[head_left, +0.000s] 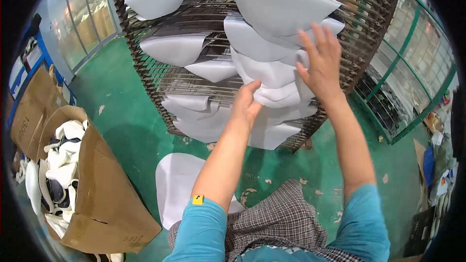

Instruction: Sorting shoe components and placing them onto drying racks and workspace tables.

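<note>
In the head view, the left hand [246, 104] is pressed against a curved white sheet [276, 90] on the wire rack [160, 75], its fingertips hidden behind the sheet's edge. The right hand [320, 60] is spread flat on the sheets above. A cardboard box [104, 199] is cut off at lower left.

A factory workshop is shown. White cut pieces [276, 5] are laid out on a tall wire drying rack [369, 24]; a worn green-painted floor [121, 116], cardboard cartons [107, 199] stuffed with parts, and glazed partitions [85, 14] are seen around it.
</note>
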`<action>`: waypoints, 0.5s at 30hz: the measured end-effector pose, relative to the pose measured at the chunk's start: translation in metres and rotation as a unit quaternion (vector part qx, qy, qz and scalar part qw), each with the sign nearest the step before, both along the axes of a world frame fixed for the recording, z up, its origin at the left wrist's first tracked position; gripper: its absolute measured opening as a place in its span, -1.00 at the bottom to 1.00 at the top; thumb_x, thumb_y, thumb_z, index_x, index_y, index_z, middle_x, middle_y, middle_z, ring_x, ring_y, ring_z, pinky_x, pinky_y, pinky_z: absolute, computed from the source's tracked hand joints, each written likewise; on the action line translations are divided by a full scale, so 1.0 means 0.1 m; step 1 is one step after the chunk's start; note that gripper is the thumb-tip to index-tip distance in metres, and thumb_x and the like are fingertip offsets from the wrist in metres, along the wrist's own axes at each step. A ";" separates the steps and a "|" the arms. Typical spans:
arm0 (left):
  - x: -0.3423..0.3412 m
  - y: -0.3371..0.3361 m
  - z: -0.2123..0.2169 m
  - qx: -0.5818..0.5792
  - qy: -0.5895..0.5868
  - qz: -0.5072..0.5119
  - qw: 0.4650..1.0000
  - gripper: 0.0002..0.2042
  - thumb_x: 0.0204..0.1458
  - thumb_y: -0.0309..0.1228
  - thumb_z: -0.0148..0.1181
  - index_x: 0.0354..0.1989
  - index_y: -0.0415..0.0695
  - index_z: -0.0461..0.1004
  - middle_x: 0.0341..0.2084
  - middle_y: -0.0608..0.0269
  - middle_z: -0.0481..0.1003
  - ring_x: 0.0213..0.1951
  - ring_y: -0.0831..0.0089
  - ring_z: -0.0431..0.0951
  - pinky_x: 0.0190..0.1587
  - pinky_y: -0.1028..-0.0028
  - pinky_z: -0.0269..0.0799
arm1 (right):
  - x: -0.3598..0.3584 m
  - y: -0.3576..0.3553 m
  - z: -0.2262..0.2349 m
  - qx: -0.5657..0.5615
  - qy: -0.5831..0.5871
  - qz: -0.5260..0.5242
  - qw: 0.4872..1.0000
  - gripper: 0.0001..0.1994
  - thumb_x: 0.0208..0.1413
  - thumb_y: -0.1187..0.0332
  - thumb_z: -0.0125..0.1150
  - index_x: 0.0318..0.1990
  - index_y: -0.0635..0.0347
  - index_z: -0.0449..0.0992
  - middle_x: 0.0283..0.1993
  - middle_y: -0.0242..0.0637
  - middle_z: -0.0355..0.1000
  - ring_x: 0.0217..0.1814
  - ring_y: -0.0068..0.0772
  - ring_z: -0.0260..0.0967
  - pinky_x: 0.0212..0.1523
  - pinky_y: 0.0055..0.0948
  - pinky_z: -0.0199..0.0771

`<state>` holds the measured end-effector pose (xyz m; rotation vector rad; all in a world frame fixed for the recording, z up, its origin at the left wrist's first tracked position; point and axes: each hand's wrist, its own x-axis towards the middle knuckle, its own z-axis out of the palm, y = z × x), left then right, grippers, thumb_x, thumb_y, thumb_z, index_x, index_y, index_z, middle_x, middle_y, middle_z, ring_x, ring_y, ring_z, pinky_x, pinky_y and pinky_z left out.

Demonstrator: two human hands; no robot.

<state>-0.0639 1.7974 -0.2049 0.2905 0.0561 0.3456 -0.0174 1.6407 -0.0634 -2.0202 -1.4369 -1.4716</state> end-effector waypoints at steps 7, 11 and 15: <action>0.01 -0.12 0.18 0.042 -0.081 0.069 0.993 -0.64 -0.07 -0.62 -0.08 -0.03 -0.31 0.16 -0.10 0.06 0.28 -0.05 0.17 0.31 0.00 0.17 0.27 | 0.42 0.49 0.25 -0.064 -0.157 -0.054 0.984 -0.49 -0.20 0.47 0.02 0.03 -0.03 0.22 0.12 -0.33 0.10 0.19 -0.20 -0.04 0.11 -0.07 -0.06; -0.04 -0.14 0.36 0.048 -0.075 0.090 0.992 -0.65 -0.08 -0.64 -0.07 -0.04 -0.29 0.18 -0.10 0.08 0.29 -0.07 0.22 0.33 -0.03 0.22 0.30 | 0.54 0.57 0.38 -0.080 -0.187 -0.006 0.979 -0.56 -0.25 0.50 0.04 -0.08 0.05 0.28 0.00 -0.33 0.18 0.07 -0.19 0.08 0.01 -0.19 0.09; -0.04 -0.20 0.35 0.009 -0.111 0.082 0.990 -0.64 -0.10 -0.65 -0.07 -0.04 -0.27 0.18 -0.09 0.08 0.28 -0.06 0.22 0.32 0.02 0.23 0.24 | 0.48 0.42 0.52 -0.089 -0.086 0.125 0.984 -0.74 -0.31 0.53 0.08 -0.33 0.17 0.39 -0.30 -0.28 0.34 -0.24 -0.30 0.29 -0.27 -0.44 0.32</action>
